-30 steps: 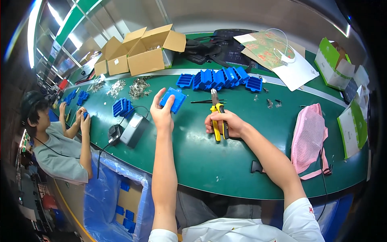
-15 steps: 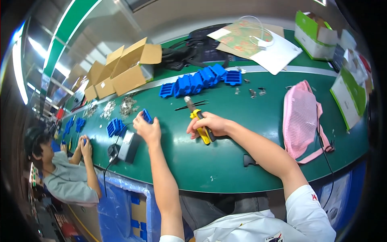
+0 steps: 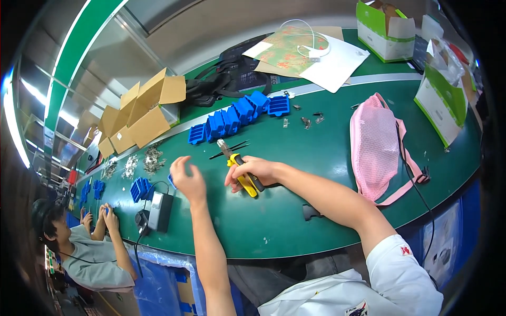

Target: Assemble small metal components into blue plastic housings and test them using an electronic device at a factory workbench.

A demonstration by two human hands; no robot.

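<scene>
Right hand curled round pliers, left half-open, hold unclear; blue parts in bin

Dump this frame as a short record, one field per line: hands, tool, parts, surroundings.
Left hand: at a blue part, mostly hidden; grip unclear
Right hand: holding yellow-black pliers
Surface: green table
Parts: row of blue slotted pieces beyond pliers; metal pile farther left
Right side: pink mesh bag
Co-worker: person at far left
</scene>
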